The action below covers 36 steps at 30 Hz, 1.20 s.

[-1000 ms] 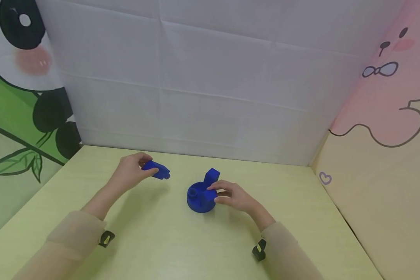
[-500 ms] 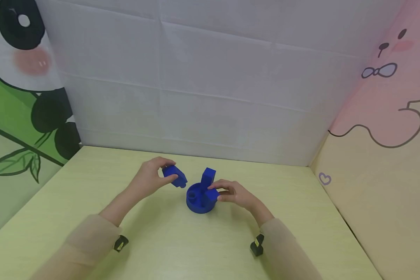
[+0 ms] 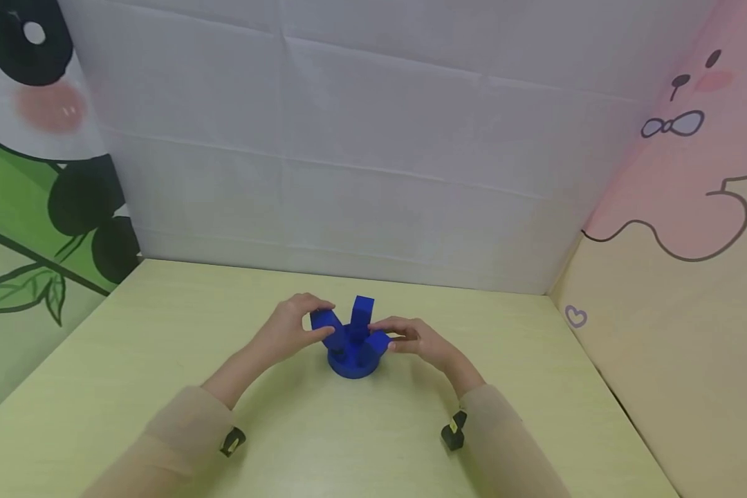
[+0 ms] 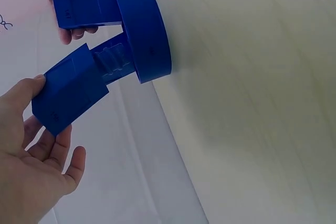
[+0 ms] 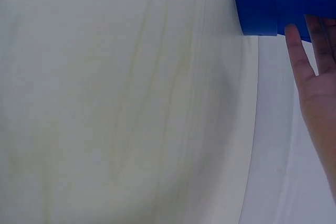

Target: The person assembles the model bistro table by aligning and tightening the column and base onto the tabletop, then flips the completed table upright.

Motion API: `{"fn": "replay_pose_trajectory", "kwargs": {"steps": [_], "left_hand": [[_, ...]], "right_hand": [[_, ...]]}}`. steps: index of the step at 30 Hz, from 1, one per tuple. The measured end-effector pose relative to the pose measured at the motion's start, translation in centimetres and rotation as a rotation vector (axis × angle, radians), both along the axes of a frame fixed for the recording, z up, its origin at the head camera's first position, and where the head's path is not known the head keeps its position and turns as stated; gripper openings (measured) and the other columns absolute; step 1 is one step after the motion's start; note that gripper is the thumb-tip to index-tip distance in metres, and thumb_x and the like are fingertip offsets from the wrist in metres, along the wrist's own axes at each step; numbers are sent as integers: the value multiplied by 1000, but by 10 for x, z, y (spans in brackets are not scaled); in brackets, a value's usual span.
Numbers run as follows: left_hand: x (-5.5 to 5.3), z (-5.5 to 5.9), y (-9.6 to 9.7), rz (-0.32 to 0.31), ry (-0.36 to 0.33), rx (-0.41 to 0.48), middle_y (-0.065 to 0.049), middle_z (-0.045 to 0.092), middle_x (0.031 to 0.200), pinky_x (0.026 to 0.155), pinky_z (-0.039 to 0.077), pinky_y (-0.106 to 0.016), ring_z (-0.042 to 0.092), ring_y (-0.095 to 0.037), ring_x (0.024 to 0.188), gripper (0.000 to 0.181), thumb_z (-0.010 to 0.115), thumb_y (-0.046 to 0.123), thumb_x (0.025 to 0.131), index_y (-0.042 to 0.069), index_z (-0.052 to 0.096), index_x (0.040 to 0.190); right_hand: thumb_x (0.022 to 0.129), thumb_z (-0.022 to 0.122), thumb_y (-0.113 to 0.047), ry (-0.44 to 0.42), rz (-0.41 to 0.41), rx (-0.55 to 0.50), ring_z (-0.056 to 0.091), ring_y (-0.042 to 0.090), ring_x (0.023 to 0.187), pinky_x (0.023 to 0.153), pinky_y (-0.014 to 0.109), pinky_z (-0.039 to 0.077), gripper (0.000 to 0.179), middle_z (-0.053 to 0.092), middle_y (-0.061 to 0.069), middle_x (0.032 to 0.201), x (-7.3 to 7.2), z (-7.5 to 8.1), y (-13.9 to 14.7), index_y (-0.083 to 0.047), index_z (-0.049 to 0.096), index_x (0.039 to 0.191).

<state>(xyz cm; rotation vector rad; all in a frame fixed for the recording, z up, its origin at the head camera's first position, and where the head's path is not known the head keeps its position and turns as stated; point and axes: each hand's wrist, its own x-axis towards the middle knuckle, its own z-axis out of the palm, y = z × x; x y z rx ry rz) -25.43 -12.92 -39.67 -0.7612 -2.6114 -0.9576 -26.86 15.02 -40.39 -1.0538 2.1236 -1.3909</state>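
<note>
A round blue base (image 3: 353,368) with raised walls stands on the table. My left hand (image 3: 292,330) pinches an angular blue block (image 3: 325,325) between thumb and fingers, tilted over the base's left side. In the left wrist view, a ridged blue part (image 4: 113,59) lies between this block and the base; which piece it belongs to I cannot tell. Another blue block (image 3: 362,311) rises from the back of the base. On the right, my right hand (image 3: 426,344) holds a third blue block (image 3: 377,342), which leans outward from the base. The lower end of the left block is partly hidden.
The pale yellow table (image 3: 361,443) runs back to a white cloth backdrop (image 3: 373,173). Painted panels stand at both sides, a green and white one (image 3: 37,187) on the left and a pink and cream one (image 3: 672,207) on the right.
My left hand has carried its blue block rightward and slightly down, from well left of the base to over its left side. The right hand stays by its block; the base has turned slightly.
</note>
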Motion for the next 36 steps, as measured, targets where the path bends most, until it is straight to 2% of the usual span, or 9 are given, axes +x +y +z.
{"fn": "replay_pose_trajectory", "kwargs": {"steps": [8, 13, 15, 21, 26, 30, 33, 36], "left_hand": [[-5, -15, 8, -45, 15, -43, -4, 61, 101, 85, 44, -38, 53, -20, 96, 37, 71, 26, 75, 11, 63, 108], [-7, -19, 11, -38, -3, -45, -4, 60, 102, 86, 45, -37, 53, -20, 98, 38, 71, 27, 76, 11, 62, 109], [-6, -19, 12, -38, -9, -42, -4, 59, 102, 86, 45, -37, 53, -20, 98, 38, 71, 27, 76, 10, 62, 109], [-5, -18, 12, -23, -36, -25, -3, 59, 104, 87, 44, -38, 52, -20, 99, 38, 71, 28, 76, 12, 62, 110], [-4, -17, 13, -23, -46, -12, -3, 58, 105, 86, 44, -38, 52, -20, 100, 39, 70, 28, 76, 11, 62, 111], [-5, -17, 14, -20, -41, -17, -2, 59, 103, 86, 45, -38, 52, -19, 98, 39, 71, 29, 75, 13, 63, 110], [-6, -17, 16, -25, -43, -34, -2, 58, 102, 85, 45, -37, 51, -19, 98, 40, 70, 32, 75, 15, 63, 110], [-7, -16, 18, -30, -52, -43, -1, 58, 100, 83, 45, -36, 51, -18, 95, 41, 70, 34, 75, 16, 63, 111]], "right_hand": [[90, 43, -4, -55, -57, -40, 36, 26, 126, 97, 39, 37, 42, 40, 21, 133, 1, -5, 0, -1, 39, 132], [90, 47, -4, -64, -106, -126, 39, 30, 123, 94, 38, 40, 40, 42, 19, 132, -2, -24, -1, 0, 41, 129], [89, 52, -11, -21, -158, -113, 43, 27, 120, 94, 37, 40, 41, 45, 14, 131, -3, -31, -3, -5, 43, 129], [77, 66, -41, 207, -439, 95, 52, 15, 106, 91, 36, 43, 55, 54, 4, 118, 7, -35, -19, -14, 48, 121], [70, 72, -44, 262, -618, 137, 55, 12, 88, 78, 28, 48, 50, 59, -2, 97, 17, -27, -30, -13, 55, 106], [72, 72, -37, 338, -655, 156, 57, 12, 82, 72, 24, 49, 41, 60, -2, 93, 22, -23, -33, -11, 59, 102], [74, 71, -32, 397, -654, 161, 58, 12, 82, 72, 27, 50, 38, 61, 0, 95, 23, -21, -32, -8, 61, 102], [75, 71, -30, 404, -650, 161, 58, 12, 82, 74, 31, 50, 37, 61, 1, 96, 21, -20, -29, -8, 62, 103]]}}
